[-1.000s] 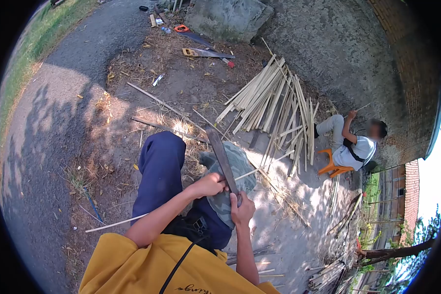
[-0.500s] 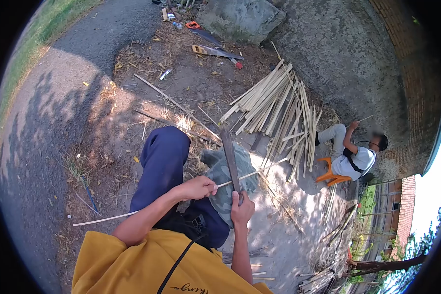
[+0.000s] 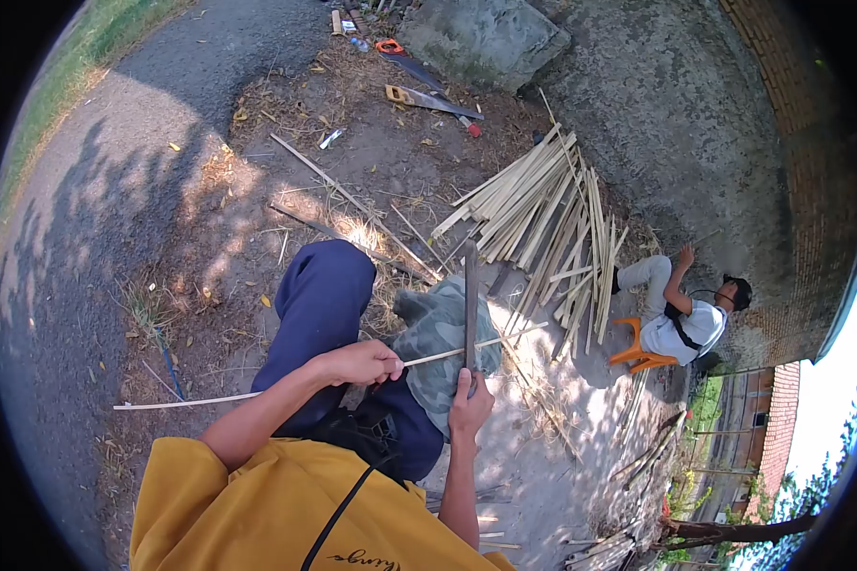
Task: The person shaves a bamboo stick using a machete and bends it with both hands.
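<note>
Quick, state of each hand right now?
Left hand: closed, holding a thin wooden strip.
Right hand: closed, holding a long knife.

Saws [image 3: 438, 102]: we see two
Held blade [image 3: 471, 305]: one
Held strip [image 3: 438, 356]: one
Orange chair [image 3: 629, 354]: one
Seated person [image 3: 690, 328]: one
Concrete block [image 3: 481, 43]: one
Piled strips [image 3: 524, 205]: overlapping, we can't count

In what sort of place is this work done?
Probably an informal outdoor workspace: pale strips lie heaped on bare ground, handsaws lie nearby, and grass grows beyond a grey path.
</note>
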{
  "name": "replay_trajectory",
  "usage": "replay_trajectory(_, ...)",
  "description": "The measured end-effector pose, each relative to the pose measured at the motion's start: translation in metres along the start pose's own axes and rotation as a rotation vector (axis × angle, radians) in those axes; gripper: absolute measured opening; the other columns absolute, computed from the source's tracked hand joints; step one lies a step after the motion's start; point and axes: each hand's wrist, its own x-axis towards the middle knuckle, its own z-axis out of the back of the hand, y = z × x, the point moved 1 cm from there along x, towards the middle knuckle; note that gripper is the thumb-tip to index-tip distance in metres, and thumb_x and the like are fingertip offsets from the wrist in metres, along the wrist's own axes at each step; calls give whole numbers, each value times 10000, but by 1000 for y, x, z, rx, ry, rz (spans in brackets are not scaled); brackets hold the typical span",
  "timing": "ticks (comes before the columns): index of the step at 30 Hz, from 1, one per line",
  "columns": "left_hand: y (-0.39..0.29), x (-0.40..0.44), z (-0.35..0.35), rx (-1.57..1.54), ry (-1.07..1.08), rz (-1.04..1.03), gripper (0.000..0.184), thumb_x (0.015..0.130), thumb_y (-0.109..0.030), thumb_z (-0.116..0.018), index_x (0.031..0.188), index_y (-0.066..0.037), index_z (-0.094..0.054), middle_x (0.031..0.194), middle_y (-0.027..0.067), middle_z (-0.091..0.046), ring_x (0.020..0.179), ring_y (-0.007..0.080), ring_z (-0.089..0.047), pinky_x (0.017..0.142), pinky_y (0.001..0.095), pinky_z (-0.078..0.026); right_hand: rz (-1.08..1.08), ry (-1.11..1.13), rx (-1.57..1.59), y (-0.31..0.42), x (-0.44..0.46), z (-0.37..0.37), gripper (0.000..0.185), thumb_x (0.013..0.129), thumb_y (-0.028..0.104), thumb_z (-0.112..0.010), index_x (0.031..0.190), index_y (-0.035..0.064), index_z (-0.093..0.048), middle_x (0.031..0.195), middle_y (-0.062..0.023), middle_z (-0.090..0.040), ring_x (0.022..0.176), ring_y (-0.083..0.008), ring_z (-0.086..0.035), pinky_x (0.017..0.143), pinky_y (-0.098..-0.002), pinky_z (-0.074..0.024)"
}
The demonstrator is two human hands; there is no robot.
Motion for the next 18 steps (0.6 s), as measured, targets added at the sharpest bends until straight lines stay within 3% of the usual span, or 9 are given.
replay_trajectory(5, -1, 56, -18, -152, 82, 21, 288, 1137, -249, -542, 933, -65, -630, 670, -82, -409, 494, 25, -298, 449, 259, -218, -12, 47, 70, -16, -4, 0, 459, 1042, 462, -635, 989, 11, -707, 671, -211, -631, 627, -430, -628, 630, -510, -463)
replay_trajectory(8, -1, 87, -20, -286, 147, 68, 297, 1139, -283, -560, 914, -91, -588, 647, -102, -373, 474, 12, -252, 435, 249, -170, 108, 44, -118, -12, -3, 3, 436, 1031, 461, -646, 963, 32, -690, 671, -206, -629, 638, -436, -649, 623, -496, -479)
replay_trajectory(11, -4, 80, -16, -314, 185, 115, 286, 1155, -260, -507, 935, -88, -573, 631, -98, -340, 467, 25, -244, 426, 260, -173, 82, 54, -62, -23, -1, -1, 453, 1027, 481, -643, 974, 34, -692, 690, -212, -645, 662, -442, -662, 640, -505, -490)
replay_trajectory(14, 1, 62, -14, -352, 172, 112, 299, 1134, -292, -573, 907, -97, -589, 650, -113, -345, 481, 15, -241, 439, 244, -169, 85, 85, -89, -23, -2, 0, 463, 1025, 497, -639, 991, 39, -697, 703, -210, -656, 672, -453, -663, 646, -516, -492)
replay_trajectory(18, 3, 33, -10, -338, 157, 84, 308, 1142, -305, -555, 921, -92, -580, 651, -115, -342, 492, 9, -249, 441, 243, -166, 177, 53, -125, -18, -3, 0, 440, 1013, 505, -653, 1015, 67, -698, 698, -197, -657, 672, -457, -672, 633, -525, -494)
